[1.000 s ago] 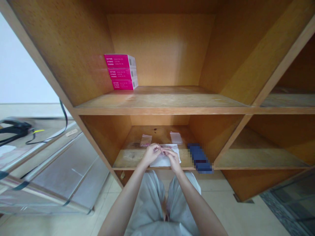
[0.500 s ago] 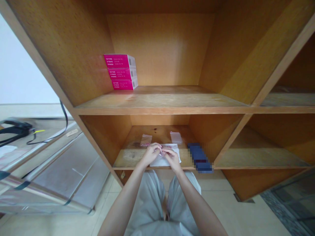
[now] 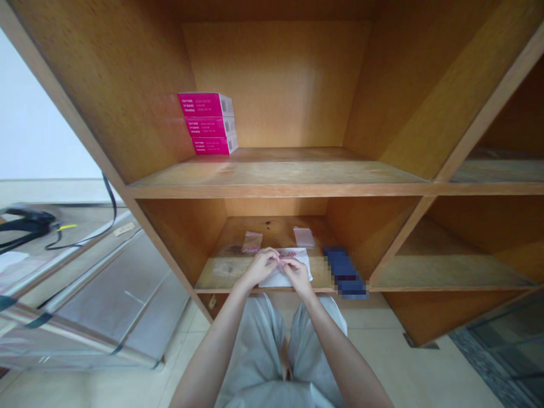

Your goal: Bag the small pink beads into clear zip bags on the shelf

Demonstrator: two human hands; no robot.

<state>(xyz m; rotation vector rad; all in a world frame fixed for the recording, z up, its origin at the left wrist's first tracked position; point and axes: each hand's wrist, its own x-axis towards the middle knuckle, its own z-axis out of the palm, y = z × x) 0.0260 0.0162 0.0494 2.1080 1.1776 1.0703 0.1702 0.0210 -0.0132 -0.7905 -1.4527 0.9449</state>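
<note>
My left hand (image 3: 262, 266) and my right hand (image 3: 297, 272) meet fingertip to fingertip above a white sheet (image 3: 278, 279) on the lower shelf. Both are closed in a pinch; whatever sits between the fingers is too small and hidden to name. Small reddish bits (image 3: 291, 254) lie on the sheet just beyond my right fingers. Behind my left hand lies a clear plastic bag (image 3: 252, 242) with something reddish in it. Another clear bag (image 3: 304, 237), pale inside, lies farther back on the right.
A blurred-out dark blue object (image 3: 345, 272) lies right of the sheet, overhanging the shelf's front edge. Three stacked pink boxes (image 3: 210, 126) stand on the upper shelf (image 3: 289, 170). A metal-framed rack (image 3: 106, 289) with a black strap (image 3: 29, 222) is at the left.
My fingers have shifted slightly, and a clear glint seen between them before no longer shows. Everything else stays in place.
</note>
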